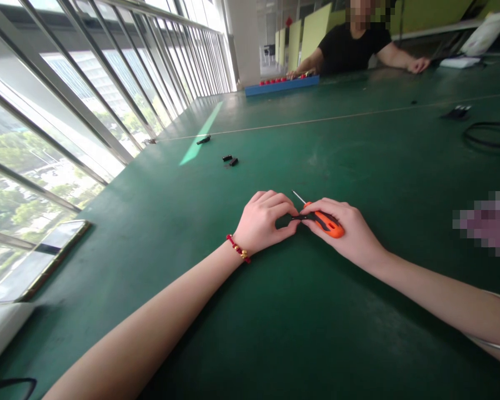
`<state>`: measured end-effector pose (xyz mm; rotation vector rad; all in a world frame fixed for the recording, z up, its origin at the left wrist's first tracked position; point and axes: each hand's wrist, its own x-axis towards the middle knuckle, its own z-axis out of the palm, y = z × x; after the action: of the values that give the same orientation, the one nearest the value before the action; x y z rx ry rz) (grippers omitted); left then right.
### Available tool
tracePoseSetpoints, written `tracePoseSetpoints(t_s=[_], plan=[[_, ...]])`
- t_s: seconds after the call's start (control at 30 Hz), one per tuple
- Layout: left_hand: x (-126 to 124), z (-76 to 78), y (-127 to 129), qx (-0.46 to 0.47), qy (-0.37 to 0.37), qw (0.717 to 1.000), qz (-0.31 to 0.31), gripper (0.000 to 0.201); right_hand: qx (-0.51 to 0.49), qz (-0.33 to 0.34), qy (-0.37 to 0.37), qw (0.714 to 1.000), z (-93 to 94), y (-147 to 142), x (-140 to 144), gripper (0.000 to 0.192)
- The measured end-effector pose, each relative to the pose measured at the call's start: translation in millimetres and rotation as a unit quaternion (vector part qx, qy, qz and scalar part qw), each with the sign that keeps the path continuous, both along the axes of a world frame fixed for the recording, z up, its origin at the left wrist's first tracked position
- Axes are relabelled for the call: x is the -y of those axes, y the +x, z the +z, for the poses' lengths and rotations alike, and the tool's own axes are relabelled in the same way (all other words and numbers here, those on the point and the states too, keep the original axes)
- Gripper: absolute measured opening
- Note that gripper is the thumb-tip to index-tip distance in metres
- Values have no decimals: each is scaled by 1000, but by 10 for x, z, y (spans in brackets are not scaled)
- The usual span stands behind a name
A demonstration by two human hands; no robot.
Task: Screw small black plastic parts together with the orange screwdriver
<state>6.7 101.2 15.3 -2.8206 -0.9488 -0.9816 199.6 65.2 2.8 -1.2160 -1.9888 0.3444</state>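
Note:
Over the green tabletop (250, 322) my two hands meet fingertip to fingertip. My left hand (263, 221), with a red beaded bracelet (238, 250) at its wrist, pinches one end of a small dark part (299, 218); its exact kind is too small to make out. The fingertips of my right hand (354, 233) close on the other end. Also held in the right hand is a screwdriver (335, 228) with an orange and black handle, its thin metal shaft pointing up and left, away from me. The fingers partly cover the dark part.
Farther off lie small black pieces (233, 162) and another black piece (204, 140). A phone (37, 261) rests by the railing at left. Across the table a person in black (354, 50) sits by a blue tray (283, 86) of red items. A black cable (487, 141) lies at right.

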Motion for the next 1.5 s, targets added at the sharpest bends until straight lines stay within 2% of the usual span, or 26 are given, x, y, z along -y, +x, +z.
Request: tracePoseSetpoints(t_s=[0.23, 0.47, 0.6, 0.67, 0.77, 0.9, 1.0, 1.1, 1.17, 1.2, 1.3, 1.37, 1.43, 1.5], plan=[[-22, -19, 8, -17, -77, 993, 89, 8, -35, -41, -41, 998, -3, 21, -14, 17], [-46, -54, 8, -25, -128, 987, 98, 6, -37, -42, -69, 996, 4, 18, -18, 18], [-15, -30, -22, 21, -139, 985, 105, 5, -33, -24, -67, 997, 14, 38, -15, 17], [12, 11, -120, 41, -147, 980, 126, 6, -34, -21, -66, 997, 19, 44, -10, 17], [59, 85, -476, 43, -144, 971, 186, 10, -32, -19, -67, 997, 21, 43, -3, 16], [148, 160, -1311, 41, -124, 934, 332, 17, -11, -20, -66, 998, 22, 33, 0, 16], [234, 203, -1971, 18, -126, 872, 473, 26, -6, -14, -64, 998, 26, 29, -2, 16], [312, 232, -2451, 9, -128, 802, 583, 30, -2, -12, -64, 998, 30, 30, -1, 15], [343, 233, -2646, 30, -156, 782, 602, 29, 3, -11, -64, 998, 31, 32, 2, 15], [350, 228, -2711, 41, -172, 788, 590, 28, 4, -11, -65, 998, 32, 34, 3, 16], [345, 203, -2818, 54, -204, 834, 511, 25, 7, -12, -75, 997, 28, 41, 4, 16], [334, 190, -2853, 58, -200, 853, 479, 24, 11, -15, -78, 997, 21, 46, 0, 17], [329, 183, -2885, 80, -173, 848, 494, 24, 14, -14, -75, 997, 11, 49, -6, 17], [330, 184, -2921, 110, -144, 828, 530, 27, 11, -9, -70, 997, 0, 50, -12, 17]])
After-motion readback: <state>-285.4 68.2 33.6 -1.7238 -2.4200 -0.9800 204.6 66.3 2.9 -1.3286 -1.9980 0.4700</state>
